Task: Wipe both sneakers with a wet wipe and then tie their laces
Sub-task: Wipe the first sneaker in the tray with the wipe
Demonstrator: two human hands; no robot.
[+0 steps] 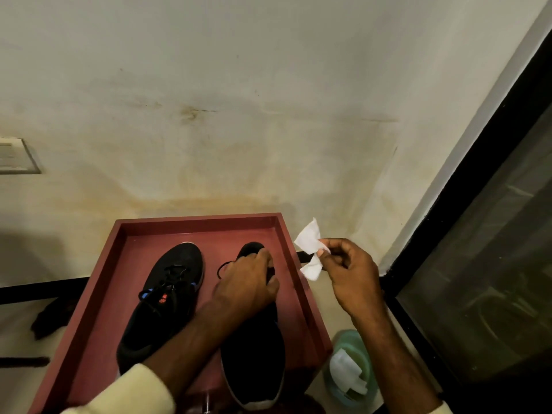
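Two black sneakers lie in a dark red tray [101,294]. The left sneaker [167,297] has loose black laces and a blue and red mark on its tongue. My left hand [248,285] grips the top of the right sneaker [254,360] near its laces, hiding them in part. One black lace loop sticks out to the left of that hand. My right hand [349,273] is raised just right of the tray and pinches a white wet wipe [309,249] between its fingertips.
A green round tub [355,348] with white wipes sticking out stands on the floor right of the tray. A stained pale wall rises behind. A black-framed glass panel [484,264] runs along the right. A dark object [50,318] lies on the floor at left.
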